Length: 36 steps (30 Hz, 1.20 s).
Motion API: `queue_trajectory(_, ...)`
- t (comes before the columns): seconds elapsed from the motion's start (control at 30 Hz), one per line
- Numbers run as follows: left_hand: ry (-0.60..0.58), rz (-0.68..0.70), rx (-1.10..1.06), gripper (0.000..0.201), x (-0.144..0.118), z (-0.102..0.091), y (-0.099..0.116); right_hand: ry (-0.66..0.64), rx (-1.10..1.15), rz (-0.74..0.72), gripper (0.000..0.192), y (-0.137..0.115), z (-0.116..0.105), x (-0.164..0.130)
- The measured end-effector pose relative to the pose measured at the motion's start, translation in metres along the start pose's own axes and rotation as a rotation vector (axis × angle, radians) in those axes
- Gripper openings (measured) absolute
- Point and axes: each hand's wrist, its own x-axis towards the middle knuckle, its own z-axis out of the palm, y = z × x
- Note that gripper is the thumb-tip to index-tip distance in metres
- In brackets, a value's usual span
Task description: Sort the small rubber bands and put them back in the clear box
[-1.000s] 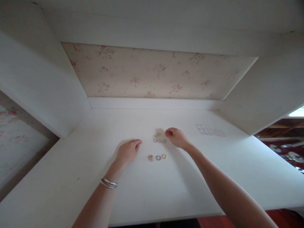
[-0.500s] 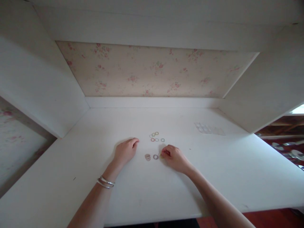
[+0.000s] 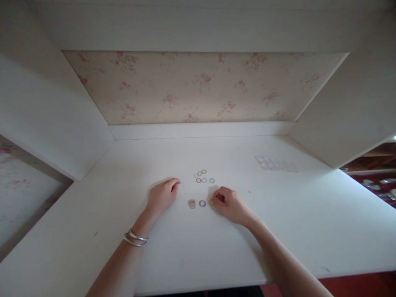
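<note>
White desk surface [image 3: 198, 251] is set inside a boxy white alcove, with faded floral wallpaper [image 3: 198, 88] seen at the back. Two little clusters of small coloured rings are laid out near the middle: a far group [image 3: 203, 176] of roughly five, and a near row where a pale stacked one [image 3: 192, 203] and a purple ring [image 3: 202, 203] are lined up, with a yellowish ring [image 3: 211, 202] right at the end. The right hand [image 3: 230, 203] is curled over that yellowish ring, fingertips pinched together at it; whether it's actually lifted or just pressed on the desk can't be told, too tiny. The left hand [image 3: 161, 195] is rested knuckles-up on the desk just left of the near row, loosely curled with nothing seen in it, and two silver bangles [image 3: 135, 238] are worn on that wrist. A clear tray thing with round pockets [image 3: 275, 163] is parked well off to the right. Rings like these are probably super light and thin, maybe a bit stretchy, and likely to slide on the smooth top, so they're best nipped at the rim between thumb and forefinger tips, or a nail gets slipped under the edge.
</note>
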Motion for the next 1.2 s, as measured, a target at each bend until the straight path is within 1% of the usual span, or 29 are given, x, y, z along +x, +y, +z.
queue_trajectory(0.13,-0.005,-0.008,0.004,0.025,0.0,0.0,0.001,0.01,-0.021,-0.032,0.018,0.0,0.001,-0.001)
queue_trajectory(0.27,0.01,0.013,-0.014,0.025,0.0,0.001,0.0,0.042,0.095,-0.023,0.017,0.004,-0.001,-0.001)
queue_trajectory(0.3,0.009,0.007,-0.028,0.025,0.001,0.002,0.0,0.075,0.122,-0.01,0.018,0.006,-0.001,0.0)
queue_trajectory(0.43,0.01,-0.029,-0.161,0.026,0.009,0.006,0.003,0.278,0.17,0.054,0.023,0.013,-0.001,0.005)
queue_trajectory(0.53,-0.001,0.046,-0.304,0.027,0.022,0.012,0.01,0.353,0.233,0.088,0.024,0.018,0.001,0.01)
queue_trajectory(0.6,-0.007,0.116,-0.367,0.027,0.032,0.015,0.017,0.365,0.268,0.104,0.024,0.021,0.002,0.012)
queue_trajectory(0.67,0.013,0.149,-0.384,0.028,0.042,0.018,0.026,0.358,0.279,0.112,0.024,0.023,0.003,0.014)
queue_trajectory(0.77,0.029,0.168,-0.353,0.026,0.055,0.02,0.038,0.34,0.277,0.127,0.025,0.025,0.004,0.014)
queue_trajectory(0.87,-0.016,0.206,-0.303,0.024,0.064,0.02,0.045,0.329,0.282,0.128,0.026,0.026,0.005,0.014)
queue_trajectory(1.0,-0.05,0.275,-0.234,0.024,0.068,0.017,0.042,0.328,0.288,0.115,0.025,0.027,0.004,0.014)
queue_trajectory(1.2,-0.05,0.3,-0.135,0.02,0.062,0.013,0.034,0.339,0.293,0.09,0.023,0.029,0.005,0.016)
